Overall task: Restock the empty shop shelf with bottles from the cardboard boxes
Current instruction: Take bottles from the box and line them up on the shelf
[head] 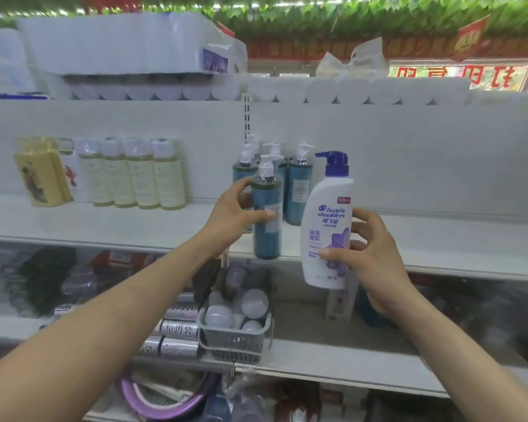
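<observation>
Top of the shelving: wrapped packs of white paper rolls (128, 50) are stacked along the top, running from the left to past the middle.
Shelf: a white shop shelf (104, 226) spans the view; its right half is bare.
Far left of the shelf: a yellow pack (40, 172) stands tilted, with a white pack just beside it.
Left group: four pale yellow bottles (137, 175) with white caps stand upright in a row, touching one another, against the back panel.
Lower shelf, left: dark goods and rolls with printed labels, too blurred to tell apart.
Left hand (235, 217): fingers clamped round the middle of a blue pump bottle (267, 208), thumb across its label; the bottle is upright at the front edge of the shelf, its base level with the lip.
Behind it: more blue pump bottles (299, 184) with white pumps stand upright near the upright post of the back panel, close together.
Basket (235, 336): a grey plastic basket hangs at the lower shelf, below the left hand, holding white light bulbs (250, 303).
White shampoo bottle (326, 226): blue pump, purple flower on the label, held upright in front of the shelf edge, just right of the blue pump bottle and not touching it.
Right hand (369, 257): closed on the white shampoo bottle from its right side, thumb on the front, fingers behind.
</observation>
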Tool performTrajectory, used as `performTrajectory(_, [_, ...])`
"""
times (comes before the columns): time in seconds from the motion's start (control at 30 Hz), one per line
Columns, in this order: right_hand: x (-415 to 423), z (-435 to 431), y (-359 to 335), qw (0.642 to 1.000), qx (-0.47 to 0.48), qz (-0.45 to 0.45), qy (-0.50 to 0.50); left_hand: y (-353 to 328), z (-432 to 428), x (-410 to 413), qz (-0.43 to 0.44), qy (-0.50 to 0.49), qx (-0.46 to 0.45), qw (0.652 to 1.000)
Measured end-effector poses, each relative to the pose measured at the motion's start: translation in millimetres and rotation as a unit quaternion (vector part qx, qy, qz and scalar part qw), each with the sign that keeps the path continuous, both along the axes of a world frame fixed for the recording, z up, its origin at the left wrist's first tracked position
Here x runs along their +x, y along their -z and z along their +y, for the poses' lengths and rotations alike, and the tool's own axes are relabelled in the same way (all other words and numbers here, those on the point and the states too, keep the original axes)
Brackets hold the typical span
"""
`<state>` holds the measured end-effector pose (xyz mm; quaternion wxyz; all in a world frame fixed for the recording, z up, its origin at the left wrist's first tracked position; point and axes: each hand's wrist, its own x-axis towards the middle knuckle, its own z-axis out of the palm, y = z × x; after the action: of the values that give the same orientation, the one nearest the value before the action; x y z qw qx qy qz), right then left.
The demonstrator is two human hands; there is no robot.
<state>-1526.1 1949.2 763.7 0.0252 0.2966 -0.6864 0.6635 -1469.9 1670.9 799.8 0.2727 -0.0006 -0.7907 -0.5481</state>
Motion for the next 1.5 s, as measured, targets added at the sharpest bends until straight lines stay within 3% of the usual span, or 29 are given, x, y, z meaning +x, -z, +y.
performTrajectory(0.23, [-15, -21, -2, 1.0, -0.003, 0.003, 0.025, 4, -18, -32, -0.016, 0.016, -0.021, 1.0])
performTrajectory(0.47, [-18, -39, -7, 0.999, 0.004, 0.013, 0.04, 18, -20, -29, 0.054, -0.016, -0.108, 0.992])
performTrajectory(0.93, [-32, -41, -16, 0.998, 0.004, 0.012, 0.068, 96, -4, -13, 0.076, -0.121, -0.344, 0.928])
performTrajectory(1.27, [-54, -45, -15, 0.998, 0.009, 0.011, 0.066, 88, -8, -34, 0.029, -0.161, -0.308, 0.937])
performTrajectory(1.5, [-66, -45, -12, 0.998, 0.01, 0.009, 0.065, 92, -8, -37, 0.047, -0.19, -0.351, 0.916])
